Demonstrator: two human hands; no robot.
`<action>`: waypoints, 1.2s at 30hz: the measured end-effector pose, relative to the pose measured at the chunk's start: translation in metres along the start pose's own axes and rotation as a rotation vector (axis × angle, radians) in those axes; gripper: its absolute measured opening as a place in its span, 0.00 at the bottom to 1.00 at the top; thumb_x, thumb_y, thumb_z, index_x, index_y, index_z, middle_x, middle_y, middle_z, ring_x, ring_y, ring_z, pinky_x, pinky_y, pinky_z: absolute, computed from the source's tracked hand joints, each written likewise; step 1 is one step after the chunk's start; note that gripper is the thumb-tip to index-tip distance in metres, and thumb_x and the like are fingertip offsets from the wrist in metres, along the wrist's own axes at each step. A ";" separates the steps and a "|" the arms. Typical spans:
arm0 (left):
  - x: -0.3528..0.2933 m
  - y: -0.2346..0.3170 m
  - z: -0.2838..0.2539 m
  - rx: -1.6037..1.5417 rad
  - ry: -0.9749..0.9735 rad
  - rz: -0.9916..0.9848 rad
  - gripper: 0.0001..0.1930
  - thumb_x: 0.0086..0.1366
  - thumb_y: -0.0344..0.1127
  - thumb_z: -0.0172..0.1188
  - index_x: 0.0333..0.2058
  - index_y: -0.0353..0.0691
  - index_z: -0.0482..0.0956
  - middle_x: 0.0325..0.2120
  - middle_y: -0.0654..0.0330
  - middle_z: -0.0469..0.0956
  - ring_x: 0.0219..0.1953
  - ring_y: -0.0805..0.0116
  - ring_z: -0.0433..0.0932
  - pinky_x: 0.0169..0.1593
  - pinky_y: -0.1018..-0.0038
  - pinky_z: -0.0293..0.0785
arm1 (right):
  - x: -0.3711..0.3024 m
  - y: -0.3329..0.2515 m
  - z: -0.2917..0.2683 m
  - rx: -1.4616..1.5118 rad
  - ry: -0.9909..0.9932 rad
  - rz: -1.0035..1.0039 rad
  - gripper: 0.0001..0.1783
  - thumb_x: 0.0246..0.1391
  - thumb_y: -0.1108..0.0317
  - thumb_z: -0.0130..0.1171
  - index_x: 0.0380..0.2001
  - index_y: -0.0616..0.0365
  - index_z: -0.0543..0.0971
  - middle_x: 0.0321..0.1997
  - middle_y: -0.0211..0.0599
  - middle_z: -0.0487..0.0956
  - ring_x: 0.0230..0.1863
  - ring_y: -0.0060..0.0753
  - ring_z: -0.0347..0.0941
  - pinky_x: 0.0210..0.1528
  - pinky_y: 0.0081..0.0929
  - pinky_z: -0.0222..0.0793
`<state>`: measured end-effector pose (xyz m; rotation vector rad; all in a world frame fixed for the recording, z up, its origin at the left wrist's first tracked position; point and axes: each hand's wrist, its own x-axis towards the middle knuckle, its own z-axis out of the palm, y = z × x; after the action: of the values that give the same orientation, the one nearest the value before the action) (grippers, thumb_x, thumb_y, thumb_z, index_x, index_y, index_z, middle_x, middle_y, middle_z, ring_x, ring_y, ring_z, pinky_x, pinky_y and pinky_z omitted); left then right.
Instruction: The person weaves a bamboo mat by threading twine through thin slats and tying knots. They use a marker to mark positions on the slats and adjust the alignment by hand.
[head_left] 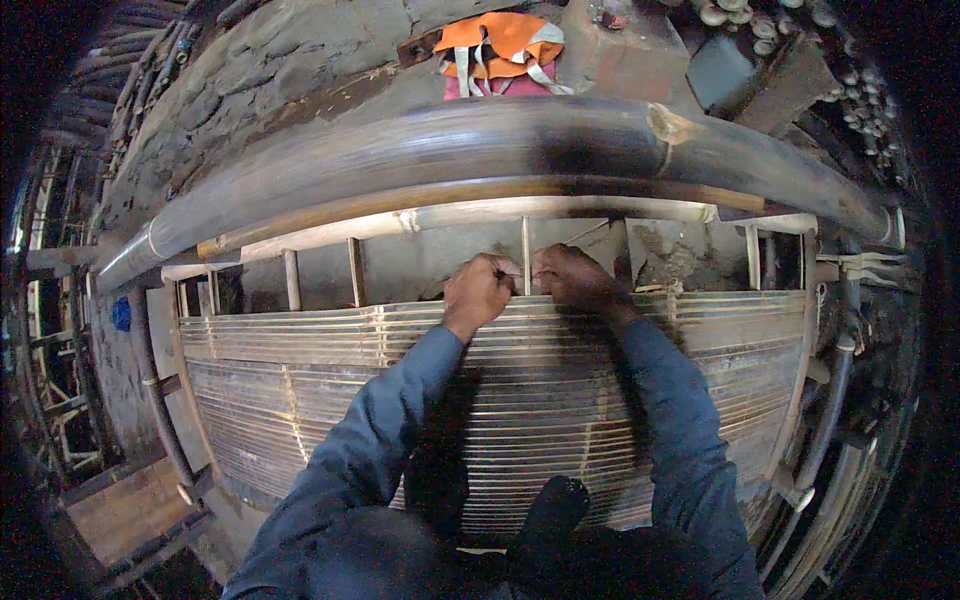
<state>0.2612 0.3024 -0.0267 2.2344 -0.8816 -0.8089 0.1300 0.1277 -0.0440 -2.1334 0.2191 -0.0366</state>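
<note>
Both my arms in blue sleeves reach forward over a bench seat of thin bamboo slats (540, 410). A narrow upright bamboo strip (526, 250) stands between my hands, joining the seat's far edge to the pale rail (470, 216). My left hand (478, 292) is closed just left of the strip, with thumb and fingertips pinched together. Close against its right side, my right hand (578, 280) is curled too, its fingers partly in shadow. Whatever lies between the fingertips is too small to make out.
A thick bamboo pole (400, 165) runs across the far side above the rail. Other short uprights (355, 272) stand along it. Beyond lies an orange bag with white straps (500, 45). Stacked bamboo poles (870, 110) fill the far right. A dark-covered foot (560, 500) rests on the slats.
</note>
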 end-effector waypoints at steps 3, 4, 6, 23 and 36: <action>-0.007 -0.010 -0.018 -0.307 0.055 0.127 0.04 0.62 0.29 0.63 0.34 0.36 0.85 0.30 0.57 0.83 0.34 0.68 0.81 0.43 0.70 0.76 | 0.008 -0.031 -0.020 -0.122 -0.079 0.190 0.16 0.53 0.57 0.59 0.37 0.58 0.80 0.32 0.42 0.79 0.29 0.43 0.76 0.36 0.43 0.74; -0.009 -0.004 -0.021 -0.391 0.033 0.143 0.04 0.62 0.28 0.63 0.33 0.36 0.85 0.31 0.57 0.82 0.35 0.67 0.80 0.43 0.70 0.75 | 0.008 -0.031 -0.032 0.027 -0.104 0.312 0.17 0.53 0.56 0.60 0.38 0.58 0.81 0.31 0.41 0.79 0.27 0.40 0.76 0.35 0.41 0.74; -0.011 0.005 -0.030 -0.554 -0.003 0.176 0.03 0.62 0.28 0.64 0.33 0.35 0.85 0.33 0.58 0.80 0.36 0.67 0.79 0.44 0.70 0.74 | 0.003 -0.038 -0.042 0.555 -0.097 0.488 0.19 0.54 0.54 0.60 0.40 0.58 0.82 0.30 0.38 0.79 0.26 0.33 0.76 0.32 0.36 0.75; -0.019 0.003 -0.038 -0.461 -0.223 0.309 0.06 0.57 0.21 0.62 0.34 0.35 0.82 0.34 0.61 0.81 0.40 0.71 0.78 0.46 0.73 0.75 | -0.190 -0.181 -0.097 1.413 0.837 -0.036 0.10 0.55 0.66 0.58 0.38 0.59 0.79 0.41 0.42 0.80 0.57 0.48 0.72 0.65 0.53 0.62; -0.106 0.021 -0.046 0.101 0.310 0.564 0.16 0.57 0.29 0.67 0.45 0.39 0.78 0.43 0.49 0.78 0.49 0.49 0.76 0.55 0.59 0.72 | -0.335 -0.214 -0.027 1.007 0.769 0.382 0.17 0.69 0.60 0.51 0.25 0.55 0.69 0.22 0.34 0.70 0.28 0.36 0.68 0.51 0.44 0.67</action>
<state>0.2229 0.3823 0.0511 1.9604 -1.3229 -0.1565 -0.1723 0.2751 0.1698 -0.9696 0.8492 -0.6121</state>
